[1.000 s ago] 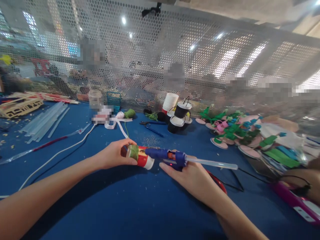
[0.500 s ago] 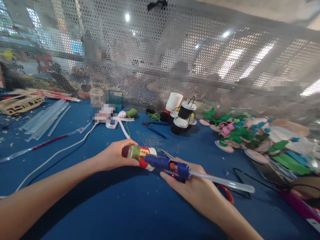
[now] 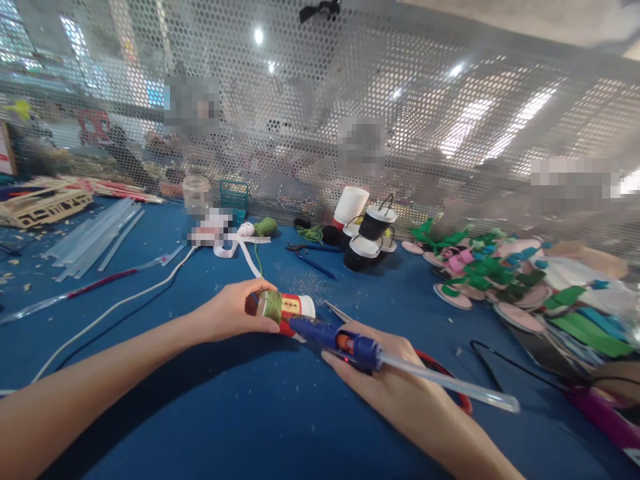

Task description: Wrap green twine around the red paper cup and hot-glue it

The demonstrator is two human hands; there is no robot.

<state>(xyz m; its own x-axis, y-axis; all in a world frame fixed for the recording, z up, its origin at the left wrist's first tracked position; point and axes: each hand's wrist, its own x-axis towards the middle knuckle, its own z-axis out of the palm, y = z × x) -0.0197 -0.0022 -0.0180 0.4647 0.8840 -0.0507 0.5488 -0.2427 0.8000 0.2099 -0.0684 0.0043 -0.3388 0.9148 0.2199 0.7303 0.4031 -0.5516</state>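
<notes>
My left hand (image 3: 245,307) is closed round a paper cup (image 3: 299,307), red with a pale label and white rim, lying on its side. Green yarn (image 3: 271,307) is wound about the cup near my fingers, and a strand runs back from it. In my right hand (image 3: 395,380) is a blue glue gun (image 3: 345,339), its nozzle end at the cup's lower side. A long clear glue stick (image 3: 460,385) sticks out of its back. Scissors with red handles (image 3: 464,400) show beneath the right hand; whether the hand grips them I cannot tell.
Clear glue sticks (image 3: 95,233) lie at the left beside a white cord (image 3: 125,300). Green yarn balls (image 3: 265,227), pliers (image 3: 313,248) and small black-and-white buckets (image 3: 361,253) stand behind. Green and pink craft pieces (image 3: 500,273) crowd the right, before a perforated metal screen (image 3: 280,133).
The glue gun's nozzle has dipped slightly and its back end has swung a little right and down. My left hand keeps its hold on the cup. The view has shifted slightly.
</notes>
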